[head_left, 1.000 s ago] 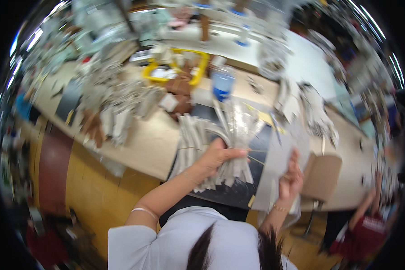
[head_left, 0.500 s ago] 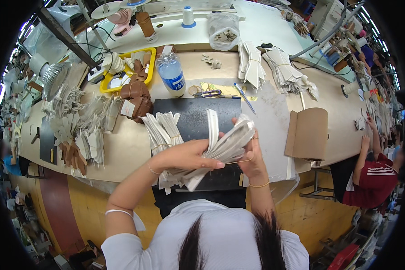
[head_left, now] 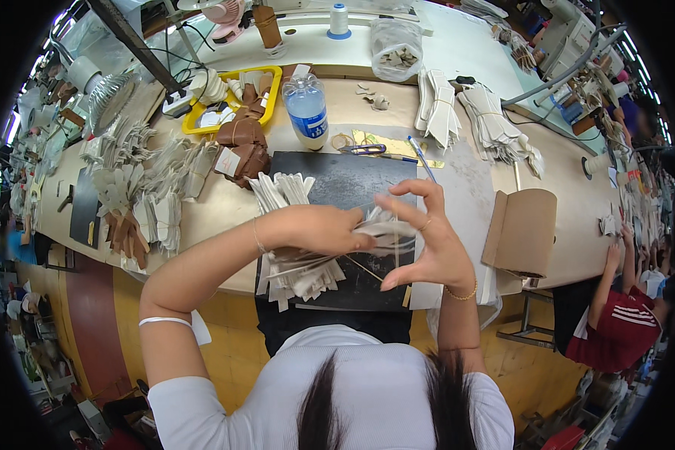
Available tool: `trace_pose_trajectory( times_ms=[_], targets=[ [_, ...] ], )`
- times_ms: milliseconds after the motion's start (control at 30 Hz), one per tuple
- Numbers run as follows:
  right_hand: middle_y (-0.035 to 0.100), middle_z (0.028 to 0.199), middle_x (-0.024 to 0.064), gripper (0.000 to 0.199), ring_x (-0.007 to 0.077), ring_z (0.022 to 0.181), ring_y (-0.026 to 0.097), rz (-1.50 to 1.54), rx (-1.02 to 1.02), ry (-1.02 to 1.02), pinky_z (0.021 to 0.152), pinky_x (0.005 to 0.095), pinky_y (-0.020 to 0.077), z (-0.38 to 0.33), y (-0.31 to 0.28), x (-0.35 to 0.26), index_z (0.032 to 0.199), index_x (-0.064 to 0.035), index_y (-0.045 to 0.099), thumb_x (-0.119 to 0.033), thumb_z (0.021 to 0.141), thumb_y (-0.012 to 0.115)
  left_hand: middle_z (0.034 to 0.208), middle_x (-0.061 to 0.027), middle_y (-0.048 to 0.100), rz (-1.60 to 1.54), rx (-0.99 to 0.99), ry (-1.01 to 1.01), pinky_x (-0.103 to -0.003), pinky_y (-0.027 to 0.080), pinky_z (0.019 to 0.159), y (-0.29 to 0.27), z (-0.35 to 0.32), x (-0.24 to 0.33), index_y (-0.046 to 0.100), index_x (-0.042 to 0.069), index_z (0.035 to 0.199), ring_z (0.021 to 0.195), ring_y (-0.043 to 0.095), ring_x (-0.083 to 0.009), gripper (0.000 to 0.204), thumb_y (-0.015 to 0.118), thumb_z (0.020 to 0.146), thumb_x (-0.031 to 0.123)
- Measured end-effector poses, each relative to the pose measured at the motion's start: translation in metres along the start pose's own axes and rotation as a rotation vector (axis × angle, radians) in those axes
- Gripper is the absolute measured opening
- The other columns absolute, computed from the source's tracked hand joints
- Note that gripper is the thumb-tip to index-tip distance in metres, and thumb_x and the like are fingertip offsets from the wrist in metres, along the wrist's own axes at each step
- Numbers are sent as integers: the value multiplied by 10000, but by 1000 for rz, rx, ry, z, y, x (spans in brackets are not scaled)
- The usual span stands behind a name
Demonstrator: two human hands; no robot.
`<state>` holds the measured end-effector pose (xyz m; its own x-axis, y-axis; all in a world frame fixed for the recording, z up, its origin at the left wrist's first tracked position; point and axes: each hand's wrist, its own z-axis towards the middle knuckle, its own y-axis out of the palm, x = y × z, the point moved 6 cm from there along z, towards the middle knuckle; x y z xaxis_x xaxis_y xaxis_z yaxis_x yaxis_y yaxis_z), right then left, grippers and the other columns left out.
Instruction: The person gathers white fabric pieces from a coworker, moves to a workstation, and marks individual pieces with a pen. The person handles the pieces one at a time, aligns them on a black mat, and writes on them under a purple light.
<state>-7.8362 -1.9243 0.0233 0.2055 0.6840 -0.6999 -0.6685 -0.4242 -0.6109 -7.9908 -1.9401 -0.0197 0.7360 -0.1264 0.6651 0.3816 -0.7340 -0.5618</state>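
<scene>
Clasping a blurred bundle of off-white strips [head_left: 387,229] in the left hand [head_left: 322,229], with thumb and fingers closed over it, above the black mat [head_left: 352,176] on the desk [head_left: 562,166]. Holding the right hand [head_left: 446,251] wide open just to the right, with thumb and fingers curved apart and a thin pale band [head_left: 364,269] stretched between thumb and bundle. Half a second ago, had the right hand against the right end of the strips, tilted up and with one bent upright; now spread away from that end, with the bundle lower. Cannot tell whether touching the mat with it. Placed as before at the left of the mat, partly under the left forearm: a second, fanned bundle [head_left: 283,193]. Also unchanged, farther off: a water bottle [head_left: 306,116] and a blue pen [head_left: 421,157]; to the right, a brown cardboard sheet [head_left: 523,232], curled.
</scene>
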Motion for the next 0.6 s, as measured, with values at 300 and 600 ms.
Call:
trace_pose_trajectory(
  times_ms=[300,600],
  targets=[
    [419,1430,137,571,341,1341,373,53,481,267,1110,454,319,-39,0,41,1244,-123,637,-273,736,849,1386,-119,511,-1226,42,53,-293,559,878,12,6,-11,258,33,1523,1081,662,-244,540,427,1023,146],
    [541,1205,60,585,181,1176,523,1108,377,672,1046,304,393,-77,90,74,1357,-14,451,-380,949,656,1550,-238,322,-730,366,325,-359,282,1152,47,35,7,100,-20,1559,1425,343,-382,755,344,1047,478]
  ],
)
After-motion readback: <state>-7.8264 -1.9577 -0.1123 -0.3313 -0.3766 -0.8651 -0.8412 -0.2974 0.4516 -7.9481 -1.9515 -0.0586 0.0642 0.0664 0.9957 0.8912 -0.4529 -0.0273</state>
